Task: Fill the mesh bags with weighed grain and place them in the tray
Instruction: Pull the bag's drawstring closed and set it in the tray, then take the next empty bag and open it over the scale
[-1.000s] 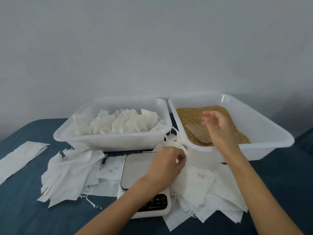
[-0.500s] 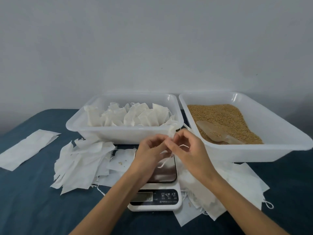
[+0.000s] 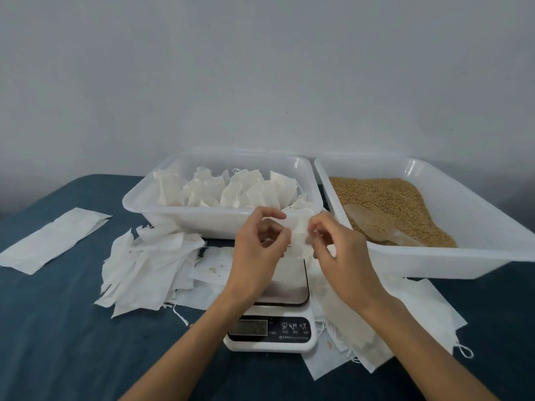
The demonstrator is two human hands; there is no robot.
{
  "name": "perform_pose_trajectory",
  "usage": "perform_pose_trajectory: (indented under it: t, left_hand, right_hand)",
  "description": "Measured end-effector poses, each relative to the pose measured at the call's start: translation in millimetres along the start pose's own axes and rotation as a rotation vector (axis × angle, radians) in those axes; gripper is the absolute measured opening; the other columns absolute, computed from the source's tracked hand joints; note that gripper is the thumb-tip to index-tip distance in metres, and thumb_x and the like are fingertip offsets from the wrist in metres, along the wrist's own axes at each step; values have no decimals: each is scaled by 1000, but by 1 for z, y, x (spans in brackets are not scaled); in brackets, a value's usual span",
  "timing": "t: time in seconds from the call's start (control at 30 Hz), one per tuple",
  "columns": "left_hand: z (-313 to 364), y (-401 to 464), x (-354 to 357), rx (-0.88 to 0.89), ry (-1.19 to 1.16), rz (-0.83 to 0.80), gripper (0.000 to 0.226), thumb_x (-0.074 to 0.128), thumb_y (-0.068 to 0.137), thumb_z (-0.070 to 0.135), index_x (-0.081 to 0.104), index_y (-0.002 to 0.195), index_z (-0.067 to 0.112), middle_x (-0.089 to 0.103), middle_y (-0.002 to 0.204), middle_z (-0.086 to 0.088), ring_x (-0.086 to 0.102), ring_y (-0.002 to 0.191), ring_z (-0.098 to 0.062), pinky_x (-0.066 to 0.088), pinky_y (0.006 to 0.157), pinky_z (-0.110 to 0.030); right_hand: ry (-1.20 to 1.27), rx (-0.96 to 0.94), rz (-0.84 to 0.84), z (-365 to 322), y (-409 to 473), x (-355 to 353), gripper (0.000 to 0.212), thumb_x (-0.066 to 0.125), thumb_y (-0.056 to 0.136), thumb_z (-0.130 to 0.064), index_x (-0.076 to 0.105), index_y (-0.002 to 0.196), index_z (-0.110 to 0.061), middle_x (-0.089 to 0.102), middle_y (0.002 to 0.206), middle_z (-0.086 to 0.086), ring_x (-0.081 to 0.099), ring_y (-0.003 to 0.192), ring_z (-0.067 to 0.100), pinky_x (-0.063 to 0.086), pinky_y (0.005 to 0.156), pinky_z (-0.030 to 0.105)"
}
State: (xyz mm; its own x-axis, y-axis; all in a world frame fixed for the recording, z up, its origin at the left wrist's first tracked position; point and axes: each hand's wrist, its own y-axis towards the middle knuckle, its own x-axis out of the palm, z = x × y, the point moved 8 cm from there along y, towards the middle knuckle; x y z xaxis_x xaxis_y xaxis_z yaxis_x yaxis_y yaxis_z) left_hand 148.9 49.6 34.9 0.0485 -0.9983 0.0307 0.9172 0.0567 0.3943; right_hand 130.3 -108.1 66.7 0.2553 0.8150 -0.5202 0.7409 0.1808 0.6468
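Holding 1 white mesh bag [image 3: 299,233] above the platform of the digital kitchen scale [image 3: 285,302], the left hand [image 3: 257,250] and right hand [image 3: 338,256] each pinch an upper edge of it with curled fingertips, the other fingers loosely bent.

Item 1: left tray [image 3: 185,218], white plastic, holding upright filled mesh bags [image 3: 231,189] packed side by side, some with drawstrings showing.

Item 2: right tray [image 3: 469,224], white plastic, holding loose golden-brown grain [image 3: 388,198]; a translucent scoop [image 3: 373,224] lies half buried in it, handle toward the near rim.

Item 3: the scale, white body, steel platform, dark control panel at the near edge. The display reading cannot be made out; the button symbols are blurred, with what look like "M" and "T" among them, and the small print beneath is illegible.

Item 4: heap of empty white bags [image 3: 144,267] left of the scale, with a few spilled grains on one sheet beside it.

Item 5: second heap of empty bags [image 3: 419,311] right of the scale, partly under the right tray and the right forearm, a drawstring loop at its far right edge.

Item 6: long white strip [image 3: 55,238], lying flat, well apart on the left.

All rest on a dark blue surface [image 3: 58,342] before a plain grey wall [image 3: 260,68].
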Motion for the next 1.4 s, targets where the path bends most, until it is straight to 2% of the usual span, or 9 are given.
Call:
perform_pose_trajectory:
  t: [0.3,0.53,0.67,0.8,0.9,1.0,1.2,1.33,1.4]
  left_hand:
    - [13,-4,-4,57,-35,45,19,69,95,0,64,106,14,68,73,-10,61,64,-16,51,65,-26]
    - [8,-3,-12,33,55,153,4,70,101,23,68,105,23,69,92,7,66,82,-5,54,73,-24]
    - [-17,-6,3,-307,-290,-11,21,73,97,21,62,108,7,69,103,-9,71,100,-22,61,88,-36]
    - [-17,-6,3,-286,-327,-47,24,71,93,-6,54,96,10,64,90,-11,65,89,-27,59,88,-43]
    - [-12,-5,-1,-218,-222,-28,22,71,91,-10,59,88,8,64,83,-4,62,79,-17,56,78,-30]
    - [-9,-6,-3,-176,-173,-9,15,72,91,-7,69,91,8,70,87,1,65,78,-11,55,77,-25]
    - [-13,-7,-2,-173,-196,-7,16,72,92,-5,74,94,12,72,91,-8,68,85,-20,58,93,-46]
    - [-16,-4,-5,-190,-278,7,10,70,96,1,76,97,9,74,94,-8,71,93,-25,60,90,-40]
    - [-16,-2,-7,-202,-319,6,10,70,97,5,78,98,10,73,92,-8,69,94,-25,60,89,-40]
  right_hand:
    - [-267,-203,-93,-13,-2,5,19,56,99,-5,70,102,-17,61,87,-9,59,71,13,50,63,28]
    - [519,275,-3,22,6,-5,23,50,98,-6,72,91,-6,68,80,9,68,67,21,55,68,32]
    - [691,329,-6,22,7,-7,29,49,96,-14,76,86,-8,72,86,11,66,77,17,57,72,28]
    - [510,308,-5,25,3,-6,44,64,95,-43,65,80,-1,62,85,16,63,77,24,50,71,39]
    - [243,204,154,19,2,-17,16,74,91,-27,73,89,-11,60,106,-4,64,88,16,57,78,38]
    - [19,95,307,12,1,-33,14,78,87,-22,70,85,-10,54,100,0,55,70,17,50,67,30]
    - [292,115,187,9,5,-30,13,68,96,-25,69,84,-21,65,72,-8,51,43,12,38,45,19]
    - [356,133,36,6,4,-19,7,71,95,-32,75,89,-29,74,80,-6,57,39,25,41,38,32]
    - [323,129,-18,5,3,-14,14,73,92,-35,74,78,-32,66,60,-4,60,42,24,43,42,41]
